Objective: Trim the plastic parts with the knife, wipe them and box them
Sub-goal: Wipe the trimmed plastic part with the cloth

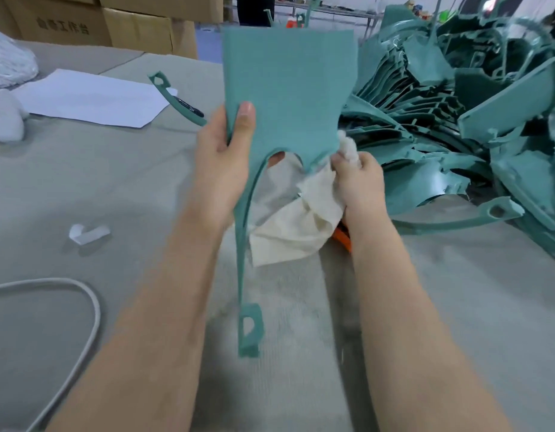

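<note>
the left hand (221, 157) pinches the teal plastic part (288, 85) by its left edge above the table (114, 182), so the right hand (360, 179), curled round the bunched cloth (298, 222) at the lower right corner, should wipe firmly along every edge.

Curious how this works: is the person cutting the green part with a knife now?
No, the right hand grips a white cloth against the green part, which the left hand holds.
</note>
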